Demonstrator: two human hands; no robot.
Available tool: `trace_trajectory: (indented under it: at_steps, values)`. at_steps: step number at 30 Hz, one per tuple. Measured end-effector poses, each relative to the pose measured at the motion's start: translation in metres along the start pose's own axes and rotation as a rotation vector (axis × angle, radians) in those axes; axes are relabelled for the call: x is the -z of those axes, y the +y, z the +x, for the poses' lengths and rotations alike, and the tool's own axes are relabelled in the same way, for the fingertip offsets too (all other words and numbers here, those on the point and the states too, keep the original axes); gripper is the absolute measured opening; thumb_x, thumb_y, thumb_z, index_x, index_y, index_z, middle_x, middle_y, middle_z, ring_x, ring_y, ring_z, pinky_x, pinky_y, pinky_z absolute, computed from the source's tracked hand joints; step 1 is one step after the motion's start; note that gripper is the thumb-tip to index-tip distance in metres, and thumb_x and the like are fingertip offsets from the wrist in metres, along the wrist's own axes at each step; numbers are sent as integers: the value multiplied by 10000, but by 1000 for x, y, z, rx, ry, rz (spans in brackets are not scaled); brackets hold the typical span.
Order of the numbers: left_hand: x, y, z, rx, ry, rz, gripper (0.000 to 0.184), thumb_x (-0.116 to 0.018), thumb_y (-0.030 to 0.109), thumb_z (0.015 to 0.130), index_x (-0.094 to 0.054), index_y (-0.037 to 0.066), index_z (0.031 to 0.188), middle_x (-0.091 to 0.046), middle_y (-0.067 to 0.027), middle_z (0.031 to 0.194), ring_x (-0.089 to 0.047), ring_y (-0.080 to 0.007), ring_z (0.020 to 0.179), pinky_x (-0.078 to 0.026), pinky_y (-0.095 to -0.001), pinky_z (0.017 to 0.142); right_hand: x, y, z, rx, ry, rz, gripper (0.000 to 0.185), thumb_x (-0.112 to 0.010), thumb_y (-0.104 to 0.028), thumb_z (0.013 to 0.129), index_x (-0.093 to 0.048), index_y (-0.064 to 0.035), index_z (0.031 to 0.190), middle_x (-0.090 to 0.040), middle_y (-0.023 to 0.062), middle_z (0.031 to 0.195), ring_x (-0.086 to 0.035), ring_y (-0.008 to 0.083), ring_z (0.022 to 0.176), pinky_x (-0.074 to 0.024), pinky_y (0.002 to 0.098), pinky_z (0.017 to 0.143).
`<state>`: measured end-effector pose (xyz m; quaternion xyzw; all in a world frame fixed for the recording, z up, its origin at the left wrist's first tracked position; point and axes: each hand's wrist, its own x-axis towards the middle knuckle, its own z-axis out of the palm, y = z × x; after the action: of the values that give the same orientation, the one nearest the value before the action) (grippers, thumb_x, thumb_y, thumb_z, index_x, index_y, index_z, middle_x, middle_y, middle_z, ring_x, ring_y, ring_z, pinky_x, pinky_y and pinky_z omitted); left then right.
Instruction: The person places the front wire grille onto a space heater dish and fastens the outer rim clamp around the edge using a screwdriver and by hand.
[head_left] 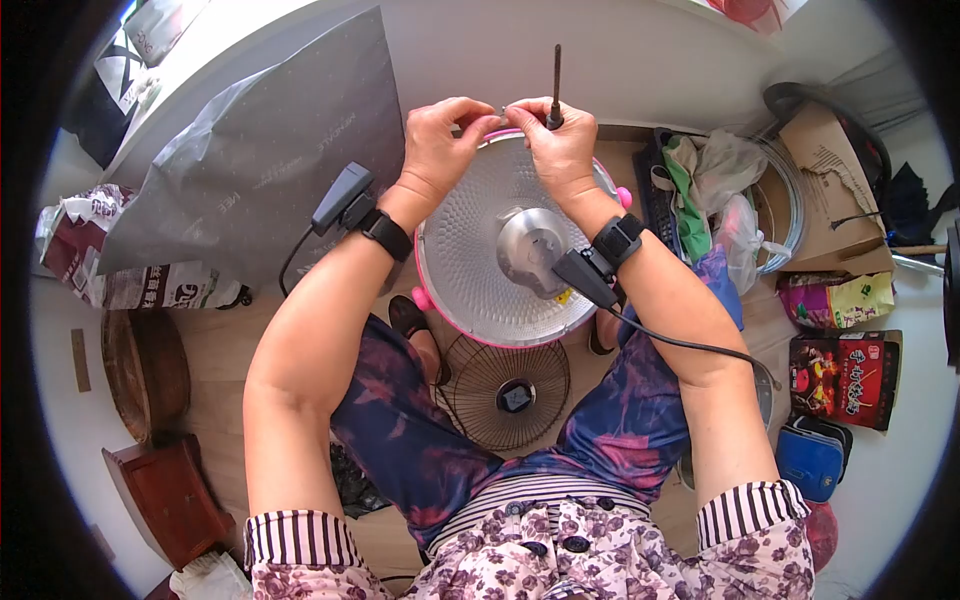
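Note:
Between my knees stands a round dish heater [460, 240] with a dimpled silver reflector, a pink rim and a metal hub [530, 243]. Both hands meet above its far edge. My left hand [447, 140] is closed in a pinch at a tiny piece between the fingertips, too small to name. My right hand [562, 150] grips a screwdriver [557, 78], its shaft pointing up and away; thumb and forefinger also pinch at the same tiny spot. On the floor below the dish lies a round wire guard [480, 400] with a dark centre badge.
A large grey sheet [270, 150] leans at the left. Beside it are a wooden tub [145, 375] and a reddish wooden box [175, 490]. To the right stand a cardboard box [825, 190], plastic bags [735, 165], a red package [845, 380] and a blue case [808, 462].

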<state>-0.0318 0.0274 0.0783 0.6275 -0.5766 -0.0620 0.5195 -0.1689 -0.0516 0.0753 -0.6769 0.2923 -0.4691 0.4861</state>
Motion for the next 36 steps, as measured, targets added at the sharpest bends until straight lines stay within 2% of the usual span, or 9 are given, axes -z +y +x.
trace_trajectory:
  at_steps: [6, 8, 11, 12, 15, 18, 30, 33, 36]
  values:
    - [0, -41, -7, 191, -36, 275, 260, -707, 228, 819, -686, 19, 974, -690, -137, 850, -665, -225, 780, -514, -317, 727, 3, 37, 5, -155, -5, -3, 63, -706, -79, 799, -721, -18, 790, -686, 51, 675, -548, 51, 503, -450, 204, 464]
    - [-4, -55, -13, 219, -98, 411, 380, -736, 307, 784, -670, 4, 1004, -681, -153, 860, -658, -265, 794, -512, -367, 732, 2, 46, 3, -196, -33, -26, 69, -711, -85, 794, -720, -18, 783, -688, 53, 672, -556, 55, 503, -453, 213, 466]
    - [-13, -73, -16, 400, -247, 422, 418, -732, 343, 784, -672, -7, 1004, -684, -164, 868, -662, -275, 797, -507, -377, 724, -1, 59, 0, -235, -79, -90, 79, -716, -98, 788, -721, -20, 775, -690, 51, 666, -565, 61, 500, -454, 223, 466]
    - [-15, -75, -17, 482, -280, 327, 415, -724, 389, 786, -691, 28, 987, -686, -179, 939, -658, -312, 892, -495, -435, 791, -3, 62, -1, -244, -95, -116, 83, -717, -103, 786, -721, -21, 773, -690, 49, 665, -568, 63, 499, -454, 226, 465]
    - [-21, -78, -19, 558, -362, 247, 391, -720, 393, 790, -712, 27, 925, -689, -189, 883, -668, -312, 846, -503, -412, 770, -6, 69, -3, -238, -124, -180, 89, -716, -117, 779, -725, -30, 762, -690, 40, 657, -575, 69, 491, -458, 240, 471]
    - [-27, -78, -17, 555, -285, 256, 373, -718, 389, 795, -716, 22, 861, -686, -187, 821, -672, -308, 812, -506, -401, 746, -10, 68, -4, -242, -166, -230, 82, -715, -97, 799, -709, -16, 786, -687, 47, 680, -531, 47, 485, -438, 212, 454]
    - [-37, -71, -8, 770, -284, 299, 324, -779, 349, 741, -710, 42, 816, -695, -166, 860, -672, -286, 834, -510, -387, 753, -1, 74, -11, -201, -175, -335, 62, -697, -84, 768, -718, -26, 758, -684, 39, 667, -573, 70, 498, -464, 234, 470]
    - [-39, -71, -9, 797, -277, 293, 324, -783, 344, 734, -705, 37, 802, -695, -167, 855, -673, -284, 842, -511, -383, 760, 0, 76, -9, -231, -158, -278, 75, -713, -153, 745, -730, -81, 736, -669, 51, 615, -621, 133, 521, -483, 290, 535]
    - [-43, -67, -11, 700, -222, 325, 338, -789, 328, 738, -702, 6, 791, -677, -138, 756, -644, -217, 717, -493, -360, 659, -2, 75, -6, -216, -125, -286, 78, -722, -160, 739, -731, -83, 740, -674, 56, 626, -631, 143, 544, -484, 295, 548]
